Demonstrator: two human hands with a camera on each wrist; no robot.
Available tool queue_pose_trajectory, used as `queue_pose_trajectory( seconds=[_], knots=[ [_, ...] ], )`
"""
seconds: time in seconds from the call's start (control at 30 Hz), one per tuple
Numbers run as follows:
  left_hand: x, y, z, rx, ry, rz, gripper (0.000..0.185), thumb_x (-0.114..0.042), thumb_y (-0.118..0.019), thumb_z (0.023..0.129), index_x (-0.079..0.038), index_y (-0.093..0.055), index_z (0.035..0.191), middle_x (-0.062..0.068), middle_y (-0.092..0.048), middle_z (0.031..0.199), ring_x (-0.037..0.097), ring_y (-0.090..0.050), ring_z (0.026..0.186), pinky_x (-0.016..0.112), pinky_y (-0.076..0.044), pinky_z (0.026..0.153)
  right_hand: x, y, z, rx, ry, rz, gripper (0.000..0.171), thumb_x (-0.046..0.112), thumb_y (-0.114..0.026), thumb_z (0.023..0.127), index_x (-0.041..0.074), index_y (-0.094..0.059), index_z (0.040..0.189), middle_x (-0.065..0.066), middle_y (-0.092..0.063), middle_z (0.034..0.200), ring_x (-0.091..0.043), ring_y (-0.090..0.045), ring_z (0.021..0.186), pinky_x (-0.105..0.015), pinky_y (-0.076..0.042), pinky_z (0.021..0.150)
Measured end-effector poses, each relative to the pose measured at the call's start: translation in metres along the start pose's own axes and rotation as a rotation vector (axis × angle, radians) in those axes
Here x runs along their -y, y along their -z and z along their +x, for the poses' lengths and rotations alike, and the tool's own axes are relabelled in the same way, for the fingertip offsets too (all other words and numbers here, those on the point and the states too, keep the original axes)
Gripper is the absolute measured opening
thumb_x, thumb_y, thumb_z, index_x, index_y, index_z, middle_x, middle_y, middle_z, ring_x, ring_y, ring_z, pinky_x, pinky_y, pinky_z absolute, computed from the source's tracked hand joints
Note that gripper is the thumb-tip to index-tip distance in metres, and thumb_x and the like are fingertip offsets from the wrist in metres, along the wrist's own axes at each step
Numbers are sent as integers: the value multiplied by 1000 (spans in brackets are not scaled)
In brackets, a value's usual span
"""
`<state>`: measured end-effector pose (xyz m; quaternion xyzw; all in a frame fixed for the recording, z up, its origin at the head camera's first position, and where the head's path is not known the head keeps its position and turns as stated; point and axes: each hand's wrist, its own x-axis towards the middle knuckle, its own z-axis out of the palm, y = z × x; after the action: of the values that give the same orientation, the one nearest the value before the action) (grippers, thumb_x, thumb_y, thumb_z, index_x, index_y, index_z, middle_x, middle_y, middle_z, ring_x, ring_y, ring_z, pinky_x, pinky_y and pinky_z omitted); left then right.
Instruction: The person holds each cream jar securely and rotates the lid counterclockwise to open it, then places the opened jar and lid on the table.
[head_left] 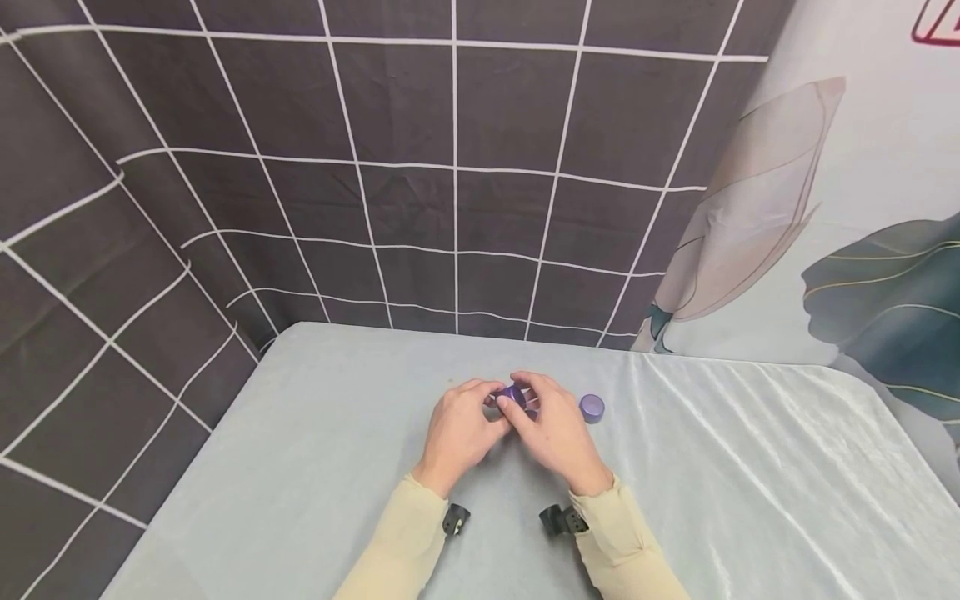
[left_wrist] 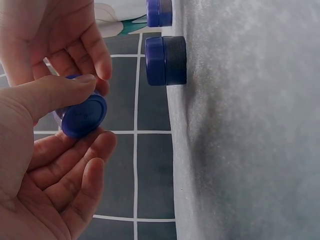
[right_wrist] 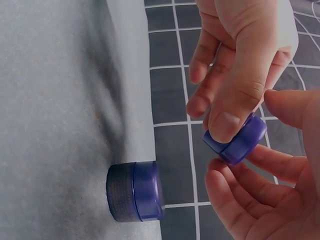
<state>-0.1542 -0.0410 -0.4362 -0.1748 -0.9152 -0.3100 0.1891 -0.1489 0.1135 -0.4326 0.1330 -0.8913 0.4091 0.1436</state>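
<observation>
Here meet the left hand (head_left: 463, 421) and right hand (head_left: 557, 429) above the bench (head_left: 300, 450), and both grips are narrow, fingers and thumbs holding one small purple jar (right_wrist: 245, 142), tilted, right between them! Seen from the left wrist, the nearer jar (left_wrist: 166, 61) stands upright at two o'clock from it, the farther jar (left_wrist: 159, 12) at one, cut off by the frame's top edge.

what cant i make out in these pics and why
Held jar: left wrist view, partly covered by the left hand.
Topmost jar: left wrist view, cut off by top edge.
Standing jar's label: right wrist view, print too blurred to read.
Red print: head view, cut off by edge.
</observation>
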Motion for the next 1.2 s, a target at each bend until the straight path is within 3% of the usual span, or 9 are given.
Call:
queue_pose_trajectory(
  seconds=[0.53, 1.2],
  knots=[
    [1, 2, -1, -16, 1, -1, 32, -25, -83, 77, -9, -77, 105, 1, -75, 98, 17, -71, 85, 34, -56, 77, 0, -5, -1, -36, 23, -40, 30, 22, -75, 89, 4, -71, 112, -2, -64, 87, -13, -58, 77, -34, -49, 72],
    [2, 1, -1, -28, -12, -22, 31, -22, -84, 75, -9, -77, 103, 1, -75, 94, 15, -70, 81, 32, -55, 74, 2, -1, -1, -9, 33, -36, 29, 17, -74, 89, 3, -70, 115, -4, -66, 91, -14, -61, 79, -37, -51, 74]
  ],
)
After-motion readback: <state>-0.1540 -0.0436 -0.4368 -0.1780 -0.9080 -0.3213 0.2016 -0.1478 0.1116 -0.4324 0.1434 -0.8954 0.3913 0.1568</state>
